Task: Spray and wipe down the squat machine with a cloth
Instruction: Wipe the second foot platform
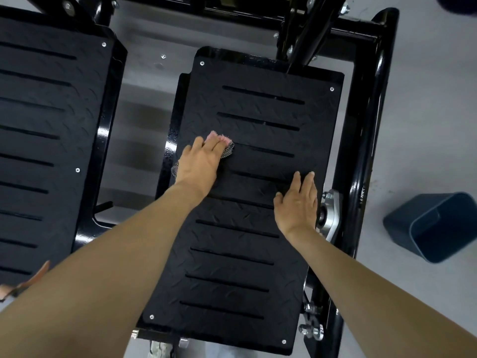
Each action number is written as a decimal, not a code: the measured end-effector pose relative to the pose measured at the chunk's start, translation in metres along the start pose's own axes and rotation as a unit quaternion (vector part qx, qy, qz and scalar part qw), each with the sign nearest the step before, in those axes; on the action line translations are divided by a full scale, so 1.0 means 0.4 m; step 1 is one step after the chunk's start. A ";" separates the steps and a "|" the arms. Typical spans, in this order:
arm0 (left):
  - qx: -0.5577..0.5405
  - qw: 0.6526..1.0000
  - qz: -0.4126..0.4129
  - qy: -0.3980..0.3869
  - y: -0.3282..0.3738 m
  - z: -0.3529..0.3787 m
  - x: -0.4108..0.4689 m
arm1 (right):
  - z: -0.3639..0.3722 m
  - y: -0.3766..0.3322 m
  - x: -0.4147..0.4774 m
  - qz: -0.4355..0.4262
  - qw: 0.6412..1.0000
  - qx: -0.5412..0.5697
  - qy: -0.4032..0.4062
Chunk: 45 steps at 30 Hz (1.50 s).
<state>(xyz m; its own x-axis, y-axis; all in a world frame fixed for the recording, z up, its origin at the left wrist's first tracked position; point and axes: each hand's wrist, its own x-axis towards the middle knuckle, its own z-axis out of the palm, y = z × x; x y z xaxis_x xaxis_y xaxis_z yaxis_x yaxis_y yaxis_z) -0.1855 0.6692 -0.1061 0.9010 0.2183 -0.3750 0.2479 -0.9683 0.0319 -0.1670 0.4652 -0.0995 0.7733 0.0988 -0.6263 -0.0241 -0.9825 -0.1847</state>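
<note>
The squat machine's right black foot plate (258,120), ridged with several slots, fills the middle of the head view. My left hand (200,164) presses a pink cloth with grey mesh (224,144) flat onto the plate near its left edge; most of the cloth is hidden under the palm. My right hand (296,202) rests flat on the plate's right side with straight fingers and holds nothing. No spray bottle is in view.
A second black foot plate (46,130) lies to the left across a gap of grey floor. The black frame tube (371,125) runs along the right. A dark blue bin (436,226) stands on the floor at the right.
</note>
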 end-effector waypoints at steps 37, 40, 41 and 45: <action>-0.108 0.986 -0.127 -0.021 0.054 0.003 -0.036 | -0.001 0.074 -0.058 -0.011 1.000 -0.020 -0.022; -0.121 0.980 -0.159 -0.006 0.095 0.026 -0.076 | 0.002 0.068 -0.064 -0.011 0.999 -0.023 -0.020; -0.114 0.979 -0.167 0.001 0.099 0.038 -0.097 | 0.003 0.064 -0.067 -0.014 0.999 -0.024 -0.020; -0.098 0.977 -0.189 0.018 0.104 0.069 -0.148 | 0.012 0.052 -0.073 -0.025 0.999 -0.025 -0.029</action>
<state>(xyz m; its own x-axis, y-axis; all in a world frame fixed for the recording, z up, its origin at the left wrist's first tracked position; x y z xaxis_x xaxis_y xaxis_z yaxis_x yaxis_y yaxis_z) -0.2383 0.6128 -0.1081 0.7430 0.5637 -0.3608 0.6257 -0.7764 0.0755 -0.1931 0.4425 -0.0885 0.7346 0.1559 -0.6603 0.0466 -0.9825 -0.1801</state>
